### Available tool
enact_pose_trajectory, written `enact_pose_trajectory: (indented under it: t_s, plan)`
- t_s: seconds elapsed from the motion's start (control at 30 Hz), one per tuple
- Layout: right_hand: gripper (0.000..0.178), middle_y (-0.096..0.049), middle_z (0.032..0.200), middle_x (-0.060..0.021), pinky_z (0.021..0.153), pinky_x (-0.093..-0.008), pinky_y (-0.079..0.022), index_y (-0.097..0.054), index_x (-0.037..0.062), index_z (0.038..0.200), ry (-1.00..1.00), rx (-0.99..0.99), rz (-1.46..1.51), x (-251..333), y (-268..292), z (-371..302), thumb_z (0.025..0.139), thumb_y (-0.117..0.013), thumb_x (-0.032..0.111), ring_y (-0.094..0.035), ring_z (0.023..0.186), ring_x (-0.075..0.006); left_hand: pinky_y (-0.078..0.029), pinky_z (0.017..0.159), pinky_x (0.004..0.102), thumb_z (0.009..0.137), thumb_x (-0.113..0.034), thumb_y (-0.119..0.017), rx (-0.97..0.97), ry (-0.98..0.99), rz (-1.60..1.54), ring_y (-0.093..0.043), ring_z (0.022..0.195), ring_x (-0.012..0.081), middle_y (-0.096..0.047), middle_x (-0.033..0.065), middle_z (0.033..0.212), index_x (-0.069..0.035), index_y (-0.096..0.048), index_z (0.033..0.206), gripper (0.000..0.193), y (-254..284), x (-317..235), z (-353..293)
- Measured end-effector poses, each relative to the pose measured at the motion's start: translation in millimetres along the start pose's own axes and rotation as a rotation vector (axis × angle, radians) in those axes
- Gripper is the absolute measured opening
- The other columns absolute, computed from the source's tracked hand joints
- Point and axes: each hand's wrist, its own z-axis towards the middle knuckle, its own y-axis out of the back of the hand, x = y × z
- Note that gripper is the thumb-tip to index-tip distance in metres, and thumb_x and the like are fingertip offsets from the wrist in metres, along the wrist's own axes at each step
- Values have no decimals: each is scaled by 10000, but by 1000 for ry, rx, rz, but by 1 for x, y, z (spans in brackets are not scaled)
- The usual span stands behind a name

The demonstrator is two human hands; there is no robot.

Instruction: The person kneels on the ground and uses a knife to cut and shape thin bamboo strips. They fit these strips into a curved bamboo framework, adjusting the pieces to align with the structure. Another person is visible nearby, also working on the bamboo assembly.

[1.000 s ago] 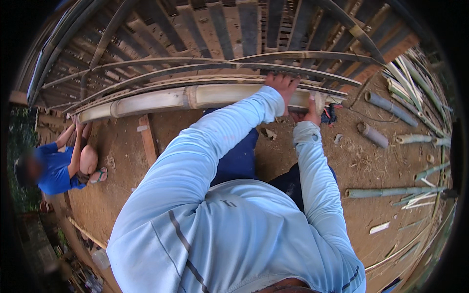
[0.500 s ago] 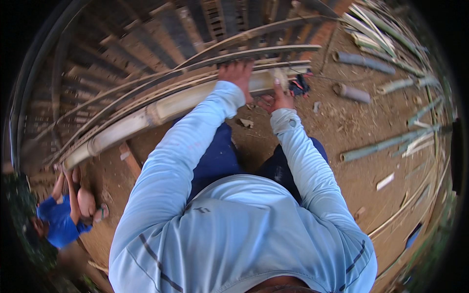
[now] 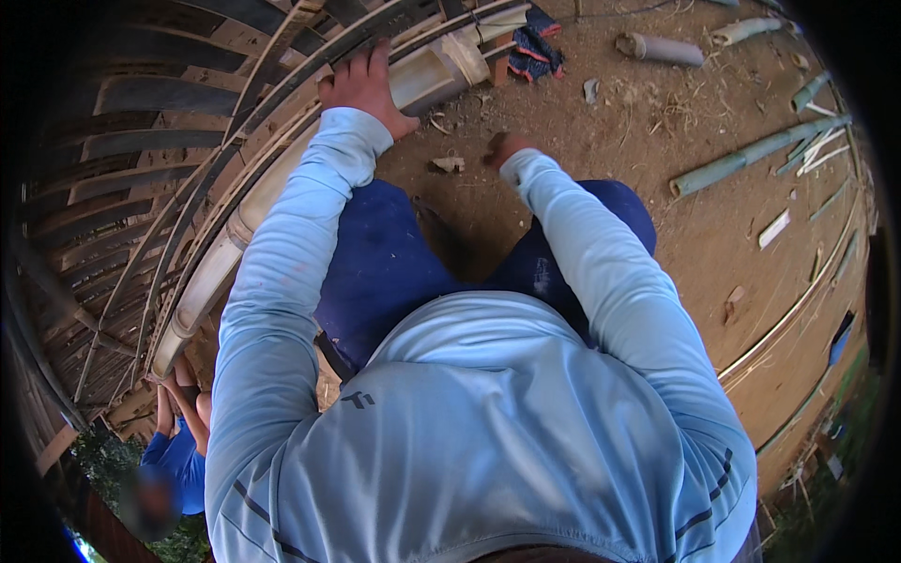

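A long, pale bamboo pole (image 3: pixel 208 274) with ringed joints runs from the upper middle down to the lower left, curved by the lens. My left hand (image 3: pixel 361 92) straddles its upper part, fingers over the far side and thumb at the near side. Below and right of the pole's end, my right hand (image 3: pixel 508 148) hovers over the dirt, away from the pole. It is dark and smeared, so its fingers cannot be made out. At the lower left, a co-worker in a blue shirt (image 3: pixel 175 462) has raised hands (image 3: pixel 175 375) at the pole's other end.
Thin strips (image 3: pixel 246 150) and a slatted wooden structure (image 3: pixel 141 98) lie along the pole's far side. A dark cloth with red (image 3: pixel 535 49) rests near its upper end. Cut bamboo pieces (image 3: pixel 660 50), a green bamboo length (image 3: pixel 741 158) and scraps lie on the ground at right.
My right hand has left the pole's upper end and drawn back toward me. My left hand stays on the pole. The view has turned, so the pole now looks steeper and farther left.
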Motion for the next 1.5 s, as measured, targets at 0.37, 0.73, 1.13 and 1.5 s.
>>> enact_pose_trajectory:
  t_s: [0.37,0.73,1.13,1.5]
  plan:
    - [657,-428,1370,-171,972,-410,-432,-360,147,1385,418,533,-392,62,-166,-26,826,-598,398,-504,1191,-320,-359,964,516,508,-382,-833,32,-17,-67,-437,1194,364,-416,166,1332,-141,-240,1427,1120,5,-6,8]
    - [609,-489,1332,-147,1012,-420,-394,-459,119,1312,-74,542,94,30,-237,15,829,-580,470,-468,1233,-318,-346,966,484,472,-373,-834,27,-19,-73,-422,1185,338,-413,152,1330,-106,-236,1423,1154,9,-10,8]
    - [610,-559,1220,-174,936,-424,-445,-440,126,1314,-71,386,178,43,-195,2,803,-618,407,-548,1105,-343,-338,975,488,463,-385,-826,34,-4,-100,-428,1182,343,-418,149,1324,-120,-250,1419,1146,11,-7,3]
    - [574,-594,817,-90,567,-379,-539,-407,62,1223,-30,458,976,-44,-42,-92,719,-679,30,-607,708,-227,-283,1032,506,499,-360,-831,94,32,-166,-367,1256,351,-376,137,1373,-140,-231,1433,1133,16,1,0]
